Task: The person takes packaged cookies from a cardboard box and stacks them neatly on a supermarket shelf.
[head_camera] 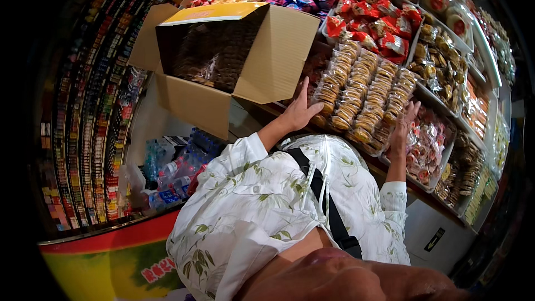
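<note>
Both my hands are at a block of round golden biscuits in clear wrappers [360, 92], lined up in several rows on the display stand. My left hand [303, 106] rests against the block's left side, fingers spread and thumb over the near biscuits. At the right side, my right hand [402, 127] stands upright with its palm towards the rows. Whether either hand presses on the packs cannot be told. Just left of my left hand, an opened cardboard box [273, 54] lies tilted, with many wrapped brown items [209, 65] inside its shadowed interior.
Red-wrapped snacks [374, 19] fill a tray behind the biscuits. A tray of pink-wrapped sweets [426, 146] adjoins my right hand. Plastic bottles [171, 175] stand low at left, near curved shelves of small packets [96, 104]. More snack trays continue along the right.
</note>
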Action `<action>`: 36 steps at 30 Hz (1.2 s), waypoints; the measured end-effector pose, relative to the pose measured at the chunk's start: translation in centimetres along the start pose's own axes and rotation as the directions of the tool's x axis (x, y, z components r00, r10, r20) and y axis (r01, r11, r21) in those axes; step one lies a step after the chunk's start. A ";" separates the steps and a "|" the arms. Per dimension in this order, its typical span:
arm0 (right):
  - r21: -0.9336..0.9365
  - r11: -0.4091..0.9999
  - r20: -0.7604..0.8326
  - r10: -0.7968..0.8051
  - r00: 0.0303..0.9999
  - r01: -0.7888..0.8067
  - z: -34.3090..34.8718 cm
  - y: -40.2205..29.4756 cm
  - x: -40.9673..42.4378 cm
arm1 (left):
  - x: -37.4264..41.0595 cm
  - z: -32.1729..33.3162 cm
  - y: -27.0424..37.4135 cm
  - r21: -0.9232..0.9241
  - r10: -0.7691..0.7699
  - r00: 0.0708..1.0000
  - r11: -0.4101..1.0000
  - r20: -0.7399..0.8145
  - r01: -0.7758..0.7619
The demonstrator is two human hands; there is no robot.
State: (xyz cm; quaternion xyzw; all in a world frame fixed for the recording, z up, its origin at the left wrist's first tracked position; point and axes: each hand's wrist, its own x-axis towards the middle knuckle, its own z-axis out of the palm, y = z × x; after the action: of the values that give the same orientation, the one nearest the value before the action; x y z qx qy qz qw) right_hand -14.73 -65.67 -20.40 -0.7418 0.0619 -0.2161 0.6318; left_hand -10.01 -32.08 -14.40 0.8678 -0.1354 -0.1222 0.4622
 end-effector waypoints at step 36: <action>0.104 0.990 -0.450 0.132 0.883 -0.095 -5.8 -1.5 -5.3 | 5.3 -31.1 -10.9 0.935 -0.837 0.547 0.186 -0.010 0.301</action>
State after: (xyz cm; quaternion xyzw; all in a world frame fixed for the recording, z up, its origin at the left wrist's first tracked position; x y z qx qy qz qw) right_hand -22.07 -68.72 -19.63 -0.6401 0.2429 -0.3486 0.6401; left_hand 6.74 -4.14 -7.13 0.8796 0.0593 -0.4339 -0.1857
